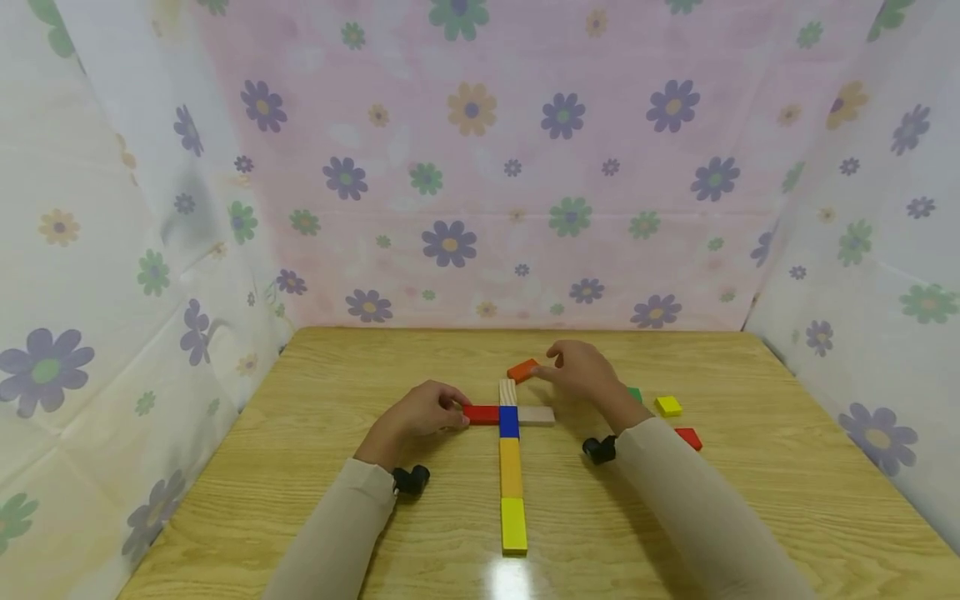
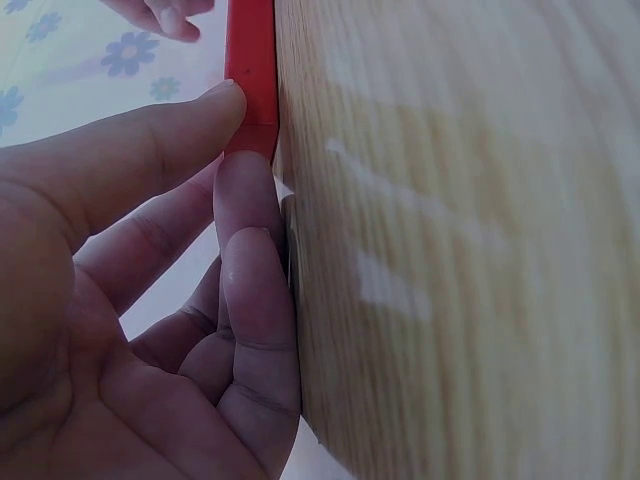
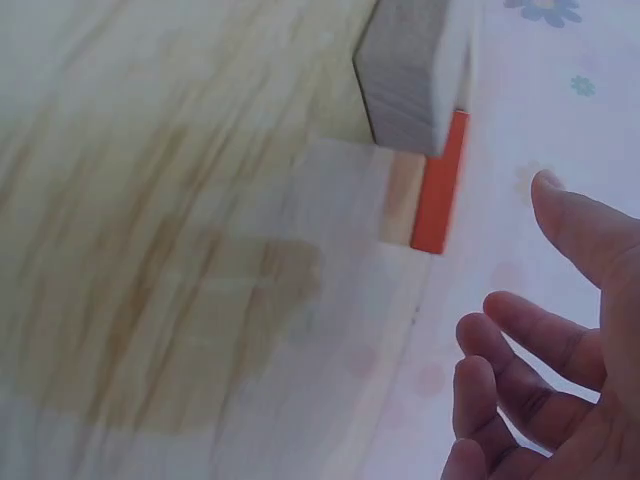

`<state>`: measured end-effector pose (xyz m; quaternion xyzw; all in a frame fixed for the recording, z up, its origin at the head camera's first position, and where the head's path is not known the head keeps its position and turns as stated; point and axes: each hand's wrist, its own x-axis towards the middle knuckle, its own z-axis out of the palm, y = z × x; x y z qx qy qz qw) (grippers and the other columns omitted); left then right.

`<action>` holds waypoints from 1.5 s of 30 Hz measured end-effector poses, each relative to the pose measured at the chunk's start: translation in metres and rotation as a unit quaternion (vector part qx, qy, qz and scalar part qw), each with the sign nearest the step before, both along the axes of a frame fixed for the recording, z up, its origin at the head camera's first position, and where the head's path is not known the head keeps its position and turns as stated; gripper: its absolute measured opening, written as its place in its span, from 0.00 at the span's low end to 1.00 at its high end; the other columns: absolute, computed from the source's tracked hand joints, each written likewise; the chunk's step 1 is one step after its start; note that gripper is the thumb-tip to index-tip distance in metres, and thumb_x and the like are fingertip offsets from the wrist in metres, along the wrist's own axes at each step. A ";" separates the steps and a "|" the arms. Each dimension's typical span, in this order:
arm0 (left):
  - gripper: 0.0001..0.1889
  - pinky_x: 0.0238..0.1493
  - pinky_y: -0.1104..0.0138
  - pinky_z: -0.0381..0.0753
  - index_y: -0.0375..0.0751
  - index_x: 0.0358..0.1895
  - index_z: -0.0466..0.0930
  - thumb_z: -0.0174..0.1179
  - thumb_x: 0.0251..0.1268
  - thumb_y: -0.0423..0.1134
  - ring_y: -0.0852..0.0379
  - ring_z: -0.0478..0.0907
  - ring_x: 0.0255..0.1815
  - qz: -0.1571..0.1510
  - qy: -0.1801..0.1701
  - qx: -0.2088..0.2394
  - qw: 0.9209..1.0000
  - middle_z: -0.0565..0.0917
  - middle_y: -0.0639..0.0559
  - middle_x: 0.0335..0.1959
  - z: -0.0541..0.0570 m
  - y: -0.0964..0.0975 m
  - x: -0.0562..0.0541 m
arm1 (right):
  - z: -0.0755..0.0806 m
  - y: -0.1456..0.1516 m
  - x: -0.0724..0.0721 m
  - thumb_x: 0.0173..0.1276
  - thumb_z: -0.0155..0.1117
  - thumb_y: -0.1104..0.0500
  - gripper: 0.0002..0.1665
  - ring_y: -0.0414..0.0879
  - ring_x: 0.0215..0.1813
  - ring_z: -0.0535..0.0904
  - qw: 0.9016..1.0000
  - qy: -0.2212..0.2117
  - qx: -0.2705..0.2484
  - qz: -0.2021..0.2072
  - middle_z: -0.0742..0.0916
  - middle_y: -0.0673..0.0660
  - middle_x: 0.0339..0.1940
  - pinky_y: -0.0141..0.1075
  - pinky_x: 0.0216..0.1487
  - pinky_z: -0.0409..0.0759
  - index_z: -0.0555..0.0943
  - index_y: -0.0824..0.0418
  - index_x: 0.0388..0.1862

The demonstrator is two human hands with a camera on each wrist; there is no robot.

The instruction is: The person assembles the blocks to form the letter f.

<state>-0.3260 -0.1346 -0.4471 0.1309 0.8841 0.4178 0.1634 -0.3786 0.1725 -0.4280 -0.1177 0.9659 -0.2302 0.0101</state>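
My left hand (image 1: 417,412) pinches the outer end of a red block (image 1: 482,415) between thumb and fingers; the left wrist view shows the thumb on that red block (image 2: 252,60). The block's inner end meets a blue block (image 1: 509,422). Across from it lies a pale grey-brown block (image 1: 537,416). Beyond the blue one sits a striped wooden block (image 1: 507,392), with an orange block (image 1: 522,371) slanting off its far end. My right hand (image 1: 583,371) hovers beside the orange block, fingers loosely bent; in the right wrist view a gap separates the hand (image 3: 560,390) from the orange block (image 3: 440,190).
Toward me from the blue block, a yellow-orange block (image 1: 511,468) and a yellow block (image 1: 513,527) run in line. Near the right forearm lie a partly hidden green block (image 1: 635,394), a small yellow block (image 1: 668,406) and a red block (image 1: 688,438). Flowered cloth (image 1: 480,183) surrounds the table.
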 end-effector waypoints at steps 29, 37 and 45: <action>0.12 0.38 0.64 0.77 0.49 0.54 0.88 0.69 0.69 0.41 0.53 0.75 0.36 -0.001 0.007 -0.005 1.000 0.82 0.50 0.37 0.001 0.003 0.000 | 0.005 0.101 0.031 0.72 0.62 0.31 0.36 0.60 0.64 0.77 0.987 0.034 -0.153 -0.031 0.81 0.60 0.67 0.59 0.60 0.78 0.80 0.53 0.67; 0.12 0.36 0.64 0.76 0.50 0.52 0.88 0.70 0.68 0.41 0.52 0.74 0.36 0.012 0.001 -0.010 1.000 0.81 0.49 0.37 0.001 0.002 0.001 | -0.005 0.127 0.027 0.71 0.64 0.32 0.37 0.56 0.56 0.81 0.985 0.003 -0.167 -0.044 0.84 0.61 0.63 0.46 0.53 0.83 0.82 0.57 0.66; 0.12 0.37 0.64 0.76 0.50 0.52 0.88 0.70 0.68 0.41 0.52 0.74 0.37 0.015 0.002 -0.012 1.000 0.82 0.49 0.38 -0.002 0.002 0.000 | -0.016 0.146 0.030 0.70 0.67 0.35 0.37 0.58 0.59 0.80 0.986 -0.036 -0.159 -0.040 0.83 0.63 0.65 0.48 0.54 0.83 0.81 0.56 0.68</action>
